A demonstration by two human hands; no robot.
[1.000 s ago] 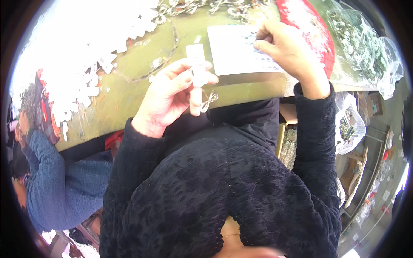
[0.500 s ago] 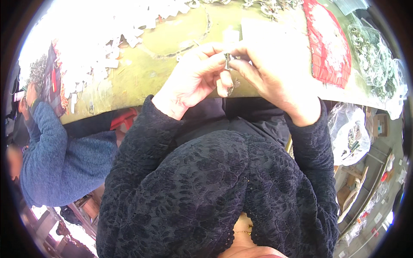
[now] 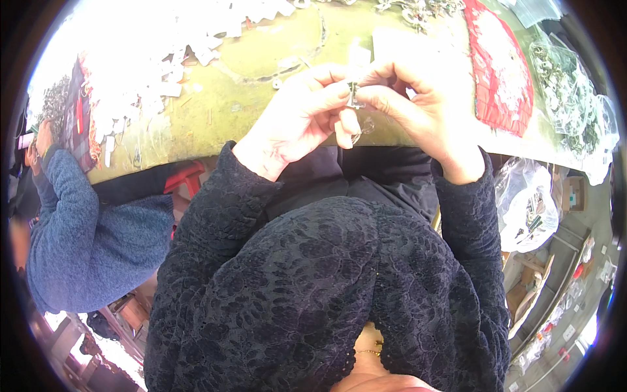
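Note:
Over the near edge of an olive-green table (image 3: pixel 261 98), my left hand (image 3: pixel 297 117) and my right hand (image 3: pixel 418 104) meet, fingertips pinched together on a small metal clip (image 3: pixel 354 97). A small white card (image 3: pixel 359 55) stands up from the clip. A little metal ring or pendant (image 3: pixel 366 127) dangles below my fingers. Both of my sleeves are black and lacy.
Several white paper tags (image 3: pixel 163 46) lie scattered over the table's left part. A red cloth (image 3: pixel 499 72) lies at the right, with a clear bag of metal pieces (image 3: pixel 568 91) beyond it. Another person in a blue sweater (image 3: pixel 85 228) sits at my left. A plastic bag (image 3: pixel 526 209) hangs at the right.
A second ago my right hand was on a white sheet farther back on the table. It came to my left hand, and both now pinch the clip and card.

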